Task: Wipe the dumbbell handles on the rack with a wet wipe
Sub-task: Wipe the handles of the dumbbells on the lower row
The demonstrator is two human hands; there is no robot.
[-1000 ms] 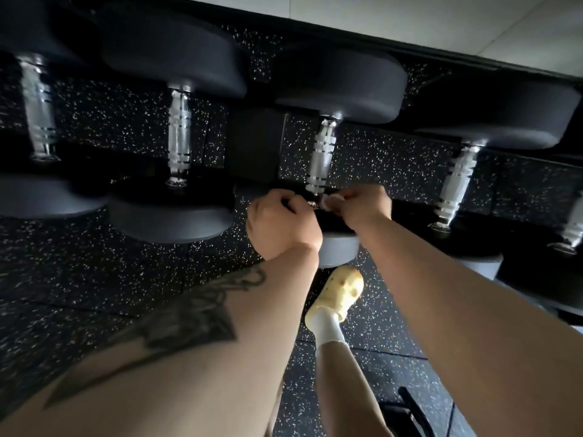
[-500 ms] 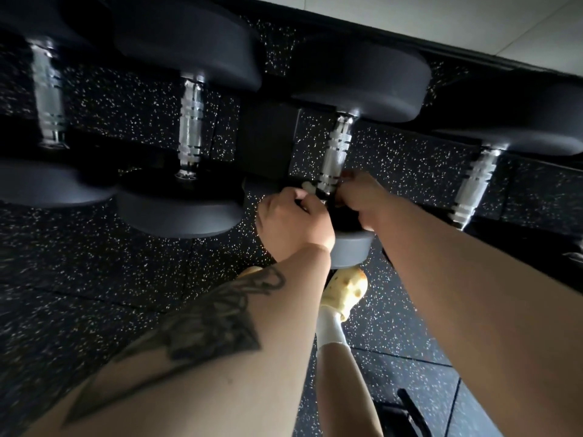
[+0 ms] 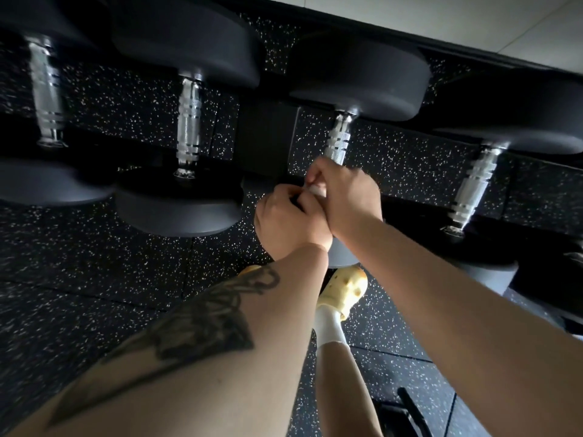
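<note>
Dumbbell handle (image 3: 338, 142) disappears under right hand (image 3: 350, 197) fingers (image 3: 315, 175) pinching wipe (image 3: 316, 189).

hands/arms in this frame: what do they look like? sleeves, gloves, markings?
Both forearms are bare in the head view: no sleeves, gloves, watch or bands visible. The left forearm carries a large dark tattoo, a tapering angular shape with finer line work toward the wrist. The right forearm shows no markings. The left hand and the right hand show no rings.

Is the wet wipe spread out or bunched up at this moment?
Bunched up. Only a small white wad of the wet wipe shows, pinched between the left hand and right hand beside the dumbbell handle.
</note>
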